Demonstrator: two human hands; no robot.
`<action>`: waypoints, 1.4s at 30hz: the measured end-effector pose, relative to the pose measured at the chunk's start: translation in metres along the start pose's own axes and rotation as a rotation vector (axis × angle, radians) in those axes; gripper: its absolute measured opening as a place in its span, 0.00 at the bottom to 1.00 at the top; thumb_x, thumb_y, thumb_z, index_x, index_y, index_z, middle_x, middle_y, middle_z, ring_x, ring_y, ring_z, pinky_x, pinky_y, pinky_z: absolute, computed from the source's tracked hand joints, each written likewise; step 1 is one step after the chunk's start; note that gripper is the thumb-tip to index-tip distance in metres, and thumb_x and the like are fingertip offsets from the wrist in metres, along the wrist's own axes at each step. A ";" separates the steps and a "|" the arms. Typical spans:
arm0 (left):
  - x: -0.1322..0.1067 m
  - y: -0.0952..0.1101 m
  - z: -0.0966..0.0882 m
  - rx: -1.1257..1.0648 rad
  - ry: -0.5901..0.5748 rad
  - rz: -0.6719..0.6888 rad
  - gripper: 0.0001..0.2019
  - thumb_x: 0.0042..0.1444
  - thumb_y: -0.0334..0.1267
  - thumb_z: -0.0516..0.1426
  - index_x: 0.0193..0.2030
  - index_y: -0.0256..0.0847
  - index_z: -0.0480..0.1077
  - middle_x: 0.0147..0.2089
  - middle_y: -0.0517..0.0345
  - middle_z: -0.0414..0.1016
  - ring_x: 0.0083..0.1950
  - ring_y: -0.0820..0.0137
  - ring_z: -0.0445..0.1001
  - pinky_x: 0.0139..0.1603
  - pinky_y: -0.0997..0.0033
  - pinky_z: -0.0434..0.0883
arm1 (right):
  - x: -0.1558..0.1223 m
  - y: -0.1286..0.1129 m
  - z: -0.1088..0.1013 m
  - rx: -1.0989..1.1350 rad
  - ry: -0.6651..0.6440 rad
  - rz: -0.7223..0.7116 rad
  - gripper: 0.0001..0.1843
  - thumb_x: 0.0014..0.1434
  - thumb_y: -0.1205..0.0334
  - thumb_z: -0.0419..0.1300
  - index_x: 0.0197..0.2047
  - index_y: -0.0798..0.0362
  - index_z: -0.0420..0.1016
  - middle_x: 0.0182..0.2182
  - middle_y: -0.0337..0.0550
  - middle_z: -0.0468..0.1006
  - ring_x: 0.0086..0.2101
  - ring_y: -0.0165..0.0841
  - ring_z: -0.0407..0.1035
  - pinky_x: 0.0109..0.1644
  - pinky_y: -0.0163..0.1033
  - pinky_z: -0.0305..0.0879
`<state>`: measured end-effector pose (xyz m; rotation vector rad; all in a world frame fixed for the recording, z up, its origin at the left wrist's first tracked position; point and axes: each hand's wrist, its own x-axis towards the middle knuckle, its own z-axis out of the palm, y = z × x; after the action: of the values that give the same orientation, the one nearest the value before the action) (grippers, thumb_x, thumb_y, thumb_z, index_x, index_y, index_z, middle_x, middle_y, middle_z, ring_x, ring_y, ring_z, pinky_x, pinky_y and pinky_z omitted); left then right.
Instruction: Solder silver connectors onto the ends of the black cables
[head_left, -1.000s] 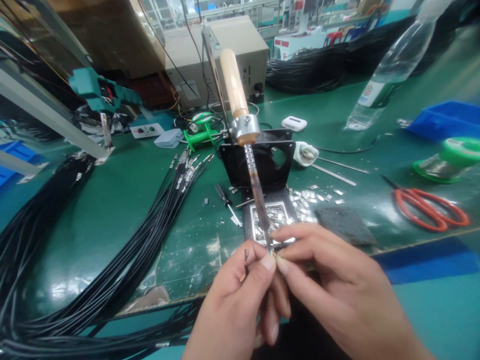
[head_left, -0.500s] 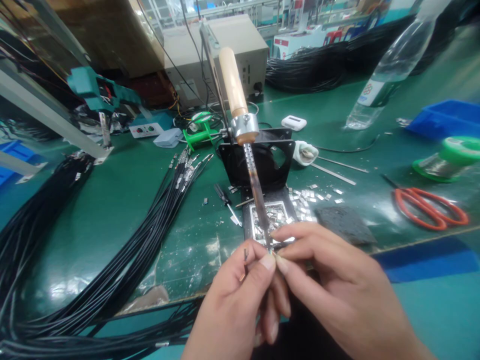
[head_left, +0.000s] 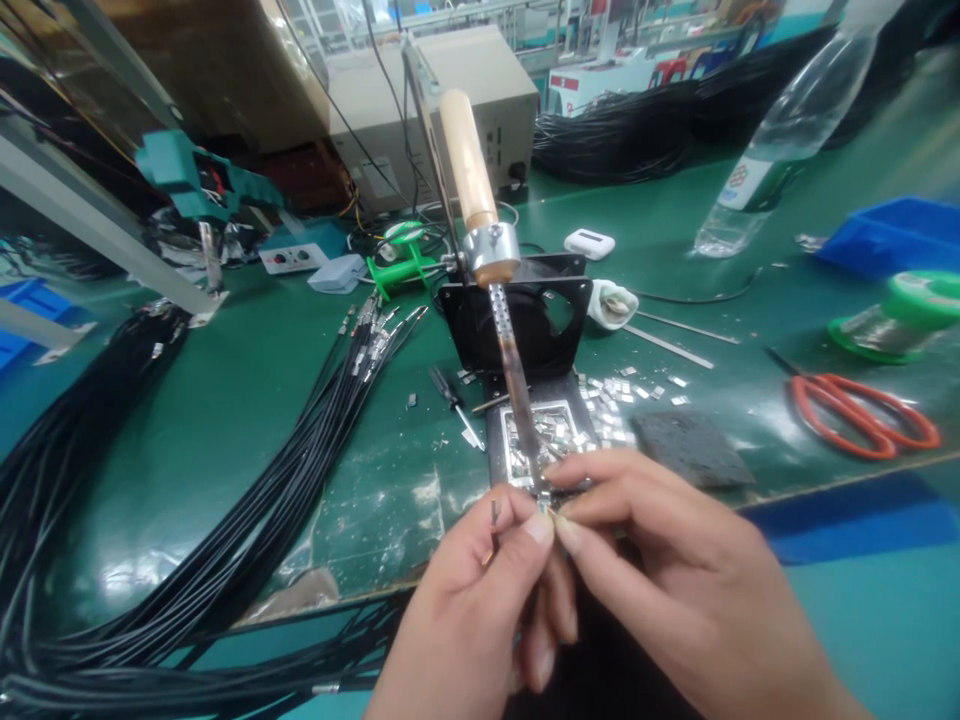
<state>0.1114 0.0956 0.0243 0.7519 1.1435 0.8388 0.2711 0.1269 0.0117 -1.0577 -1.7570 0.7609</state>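
My left hand [head_left: 480,610] and my right hand [head_left: 667,580] meet at the near edge of the bench, fingertips pinched together on a small metal piece right at the tip of a soldering iron [head_left: 495,300]. The iron has a wooden handle and slopes down from a black stand [head_left: 525,320]. A thin dark wire end [head_left: 493,515] sticks up between my left fingers. Just behind my hands sits a small tray of several metal terminals [head_left: 555,430].
A large bundle of black cables [head_left: 225,520] runs across the left of the green bench. Red-handled scissors [head_left: 862,415], a solder spool [head_left: 900,320], a blue bin [head_left: 892,235], a clear bottle [head_left: 787,130] and a dark sponge [head_left: 690,445] lie to the right. A beige box [head_left: 435,110] stands behind.
Both hands have dropped very slightly in view; they stay pinched at the iron tip. Nothing else has moved.
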 end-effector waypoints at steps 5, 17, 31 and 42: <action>0.000 0.004 0.000 -0.013 0.034 0.004 0.16 0.73 0.45 0.52 0.34 0.39 0.60 0.24 0.64 0.62 0.22 0.79 0.54 0.23 0.77 0.53 | 0.002 0.000 0.001 -0.007 0.010 0.005 0.09 0.64 0.69 0.63 0.33 0.48 0.79 0.43 0.35 0.81 0.43 0.24 0.80 0.44 0.22 0.72; 0.001 0.004 -0.002 -0.139 -0.002 -0.044 0.13 0.72 0.44 0.52 0.37 0.40 0.59 0.24 0.67 0.55 0.24 0.78 0.47 0.24 0.72 0.45 | 0.001 0.000 0.000 0.024 0.022 0.013 0.08 0.64 0.69 0.63 0.33 0.49 0.78 0.43 0.36 0.80 0.41 0.24 0.80 0.39 0.24 0.72; -0.001 0.008 0.000 -0.127 0.006 -0.029 0.14 0.73 0.44 0.53 0.36 0.40 0.58 0.25 0.66 0.55 0.24 0.77 0.47 0.25 0.72 0.45 | 0.000 0.000 0.001 0.048 0.034 0.003 0.07 0.64 0.69 0.63 0.35 0.48 0.79 0.44 0.35 0.80 0.41 0.24 0.79 0.39 0.25 0.73; -0.001 0.008 0.000 -0.115 0.010 -0.026 0.16 0.72 0.45 0.53 0.34 0.40 0.57 0.24 0.66 0.56 0.24 0.78 0.49 0.26 0.71 0.46 | 0.002 -0.002 0.001 0.051 0.030 0.013 0.08 0.64 0.69 0.63 0.34 0.49 0.79 0.43 0.38 0.81 0.41 0.26 0.79 0.39 0.26 0.73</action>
<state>0.1098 0.0985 0.0321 0.6377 1.1021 0.8792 0.2692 0.1279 0.0133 -1.0422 -1.6979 0.7901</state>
